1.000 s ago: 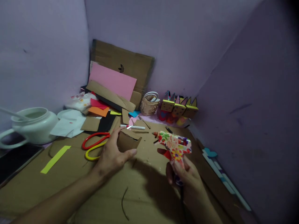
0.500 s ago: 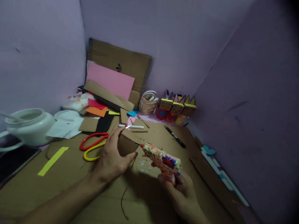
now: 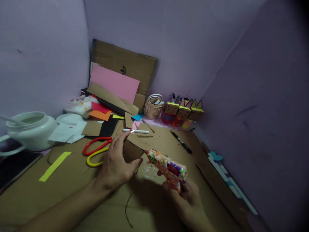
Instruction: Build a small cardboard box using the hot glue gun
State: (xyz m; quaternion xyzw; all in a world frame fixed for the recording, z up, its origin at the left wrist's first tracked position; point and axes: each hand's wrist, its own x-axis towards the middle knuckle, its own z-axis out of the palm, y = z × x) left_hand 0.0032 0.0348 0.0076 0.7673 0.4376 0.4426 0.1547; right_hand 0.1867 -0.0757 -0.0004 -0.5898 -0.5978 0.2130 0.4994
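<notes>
Held between the thumb and fingers of my left hand (image 3: pixel 118 164) is a small brown cardboard box (image 3: pixel 132 151), its far side hidden by the fingers. My right hand (image 3: pixel 187 199) is wrapped round the grip of a glue gun (image 3: pixel 167 167) with a colourful flower pattern. The gun's red nozzle points left and meets, or nearly meets, the box's right corner. Partly covered by my left hand lie scissors (image 3: pixel 93 148) with one red and one yellow handle loop. Just beyond the box is a white marker (image 3: pixel 141 131).
The table is covered with a cardboard sheet (image 3: pixel 91 212). A white pot (image 3: pixel 32 132) and a dark phone (image 3: pixel 16 167) are at left, near a yellow paper strip (image 3: pixel 55 166). A black marker (image 3: pixel 181 141) lies right; box-shaped crafts (image 3: pixel 183 112) stand behind.
Almost nothing differs. Both hands, the cardboard box and the glue gun stay in nearly the same place, with only a slight shift of the view.
</notes>
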